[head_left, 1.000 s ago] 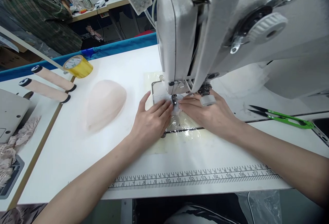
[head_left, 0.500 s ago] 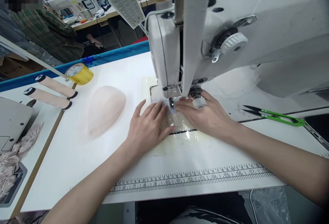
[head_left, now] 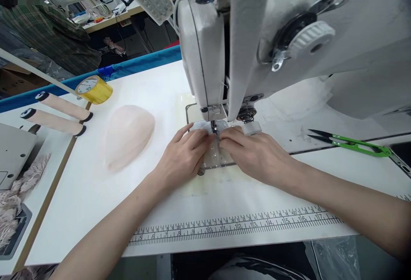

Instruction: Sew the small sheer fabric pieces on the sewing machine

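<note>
Both my hands rest on a small pale, sheer fabric piece (head_left: pixel 214 153) under the needle of a white sewing machine (head_left: pixel 276 44). My left hand (head_left: pixel 184 156) has its fingers curled and pressed on the fabric's left side. My right hand (head_left: pixel 257 153) pinches the fabric just right of the presser foot (head_left: pixel 214 128), with a white ring-like band (head_left: pixel 252 128) on one finger. The fingertips of both hands nearly meet at the needle.
A pale pink moulded cup (head_left: pixel 128 136) lies left of my hands. Yellow tape roll (head_left: pixel 93 89) and two pink rollers (head_left: pixel 59 113) sit further left, lace (head_left: pixel 17 194) at the far left edge. Green thread snips (head_left: pixel 353 144) lie right. A printed ruler (head_left: pixel 237 225) runs along the table's front. Another person sits at the far left back.
My left hand's fingers have curled in and both hands have drawn closer together at the needle, bunching the fabric. The camera view shifted slightly.
</note>
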Action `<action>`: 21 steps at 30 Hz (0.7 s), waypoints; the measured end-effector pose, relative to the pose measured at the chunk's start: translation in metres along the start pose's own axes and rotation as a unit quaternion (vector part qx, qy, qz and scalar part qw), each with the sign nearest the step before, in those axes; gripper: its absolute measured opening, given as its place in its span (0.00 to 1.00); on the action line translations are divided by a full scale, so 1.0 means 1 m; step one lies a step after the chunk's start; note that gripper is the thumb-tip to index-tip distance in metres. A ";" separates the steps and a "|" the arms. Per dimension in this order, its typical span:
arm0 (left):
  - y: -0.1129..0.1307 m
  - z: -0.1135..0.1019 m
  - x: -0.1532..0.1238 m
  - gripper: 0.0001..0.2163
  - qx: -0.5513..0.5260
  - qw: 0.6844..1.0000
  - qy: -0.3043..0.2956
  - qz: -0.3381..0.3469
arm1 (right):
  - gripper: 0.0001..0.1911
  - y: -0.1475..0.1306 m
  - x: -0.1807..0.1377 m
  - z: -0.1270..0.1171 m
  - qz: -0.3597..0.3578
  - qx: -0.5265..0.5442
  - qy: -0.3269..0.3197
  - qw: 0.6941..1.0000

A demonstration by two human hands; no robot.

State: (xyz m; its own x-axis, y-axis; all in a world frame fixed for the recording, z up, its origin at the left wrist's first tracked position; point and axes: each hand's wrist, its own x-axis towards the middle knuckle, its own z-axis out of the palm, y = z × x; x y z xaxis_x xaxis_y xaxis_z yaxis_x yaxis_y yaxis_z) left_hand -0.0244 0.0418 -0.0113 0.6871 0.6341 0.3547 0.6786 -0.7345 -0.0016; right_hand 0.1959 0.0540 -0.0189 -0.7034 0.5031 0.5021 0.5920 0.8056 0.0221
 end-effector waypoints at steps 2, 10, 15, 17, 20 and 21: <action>0.003 0.000 0.000 0.17 0.014 1.000 0.000 0.002 | 0.13 0.002 -0.001 0.000 0.009 -0.014 0.001 1.000; 0.014 0.002 0.000 0.17 0.055 0.998 0.006 -0.003 | 0.11 0.008 0.001 -0.003 0.014 -0.070 0.011 0.997; 0.017 0.000 0.001 0.16 0.071 0.997 0.003 -0.008 | 0.12 0.008 0.002 -0.002 0.006 -0.083 0.024 0.996; 0.017 0.000 0.001 0.16 0.074 0.997 0.003 -0.008 | 0.11 0.009 0.002 -0.001 0.004 -0.084 0.024 0.996; 0.018 0.000 0.001 0.16 0.076 0.997 0.006 -0.010 | 0.11 0.010 0.002 -0.001 0.002 -0.082 0.026 0.996; 0.018 0.000 0.001 0.16 0.076 0.997 0.006 -0.010 | 0.12 0.010 0.002 -0.001 0.001 -0.083 0.026 0.996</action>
State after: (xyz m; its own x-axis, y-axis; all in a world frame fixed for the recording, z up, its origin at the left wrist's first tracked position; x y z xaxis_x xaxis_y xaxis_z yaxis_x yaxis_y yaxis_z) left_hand -0.0113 0.0291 -0.0108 0.6707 0.6444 0.3674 0.7242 -0.6760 -0.1365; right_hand 0.2008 0.0631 -0.0170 -0.6829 0.4844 0.5467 0.6536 0.7394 0.1613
